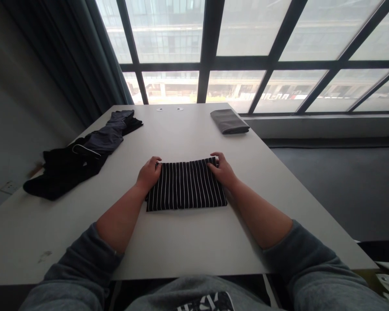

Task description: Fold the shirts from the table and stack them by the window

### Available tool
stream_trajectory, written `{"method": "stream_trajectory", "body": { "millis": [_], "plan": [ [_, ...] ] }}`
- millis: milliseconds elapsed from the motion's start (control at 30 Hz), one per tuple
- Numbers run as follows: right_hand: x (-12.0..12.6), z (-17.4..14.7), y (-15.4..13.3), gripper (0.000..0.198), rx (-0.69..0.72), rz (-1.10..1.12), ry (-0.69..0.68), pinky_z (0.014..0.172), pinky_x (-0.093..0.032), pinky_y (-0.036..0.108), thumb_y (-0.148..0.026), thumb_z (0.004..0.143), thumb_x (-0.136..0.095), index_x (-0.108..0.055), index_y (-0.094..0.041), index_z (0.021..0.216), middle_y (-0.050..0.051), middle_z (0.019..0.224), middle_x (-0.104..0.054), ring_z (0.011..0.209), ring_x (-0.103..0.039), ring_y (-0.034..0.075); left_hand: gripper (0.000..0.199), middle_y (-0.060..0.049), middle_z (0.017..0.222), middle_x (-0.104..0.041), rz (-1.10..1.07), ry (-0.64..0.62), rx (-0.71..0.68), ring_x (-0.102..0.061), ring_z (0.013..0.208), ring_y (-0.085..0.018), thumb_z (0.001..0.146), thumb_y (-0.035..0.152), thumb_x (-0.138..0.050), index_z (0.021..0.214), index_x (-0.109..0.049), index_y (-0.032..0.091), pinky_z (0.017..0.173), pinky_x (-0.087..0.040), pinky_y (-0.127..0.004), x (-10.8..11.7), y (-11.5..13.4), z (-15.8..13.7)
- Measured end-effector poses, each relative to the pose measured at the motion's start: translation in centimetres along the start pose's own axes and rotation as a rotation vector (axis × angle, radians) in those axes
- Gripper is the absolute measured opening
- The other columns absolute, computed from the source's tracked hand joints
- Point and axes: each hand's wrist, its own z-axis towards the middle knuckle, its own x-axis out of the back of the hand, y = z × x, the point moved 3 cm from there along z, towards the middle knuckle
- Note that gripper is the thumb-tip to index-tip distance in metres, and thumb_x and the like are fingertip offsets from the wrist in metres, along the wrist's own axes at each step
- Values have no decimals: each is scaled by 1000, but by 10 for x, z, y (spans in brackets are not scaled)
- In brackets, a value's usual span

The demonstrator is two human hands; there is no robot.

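A black cloth with white stripes (186, 185), folded into a rectangle, lies on the white table in front of me. My left hand (149, 173) grips its far left corner, thumb on top and fingers behind the edge. At the far right corner, my right hand (223, 170) pinches the cloth in the same way, with the thumb on top. The far edge looks slightly raised between the hands. What kind of garment or cloth this is, I cannot tell.
On the left of the white table (194, 246) lies a loose pile of dark clothes (84, 155). A folded grey cloth (229, 121) rests near the far right edge. Two small white discs (180, 109) sit at the far end, before large windows. A dark curtain (68, 56) hangs at left.
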Motion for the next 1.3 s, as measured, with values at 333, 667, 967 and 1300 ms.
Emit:
{"method": "stream_trajectory", "body": {
  "millis": [333, 667, 967, 1300],
  "plan": [
    [11, -14, -20, 57, -181, 188, -578, 69, -52, 24, -51, 84, -74, -57, -24, 131, 4, 108, -61, 78, -56, 10, 25, -17, 110, -72, 326, -61, 21, -66, 108, -34, 96, 20, -49, 101, -73, 16, 97, -49, -48, 25, 10, -9],
    [-8, -26, -46, 33, 46, -226, -597, 109, -49, 39, -31, 87, -70, -75, -25, 120, 4, 125, -69, 116, -64, 23, 50, -10, 156, -56, 161, -295, -251, -47, 149, -27, 106, 35, -46, 154, -51, 21, 129, -27, -53, -11, 37, -20],
    [-4, -34, -60, 48, -17, -145, -612, 119, -46, 42, -32, 91, -70, -67, -32, 140, 3, 145, -60, 134, -58, 25, 35, -5, 128, -74, 64, -226, -310, -69, 119, -25, 102, 27, -50, 131, -69, 25, 108, -52, -41, -8, 24, -10],
    [-11, -30, -67, 46, -39, -155, -707, 114, -49, 37, -21, 87, -70, -75, -29, 132, 2, 137, -66, 125, -63, 23, 34, -6, 124, -74, 145, -302, -198, -69, 113, -25, 100, 29, -48, 124, -72, 26, 104, -53, -39, 11, 19, -21]
  ]
}}
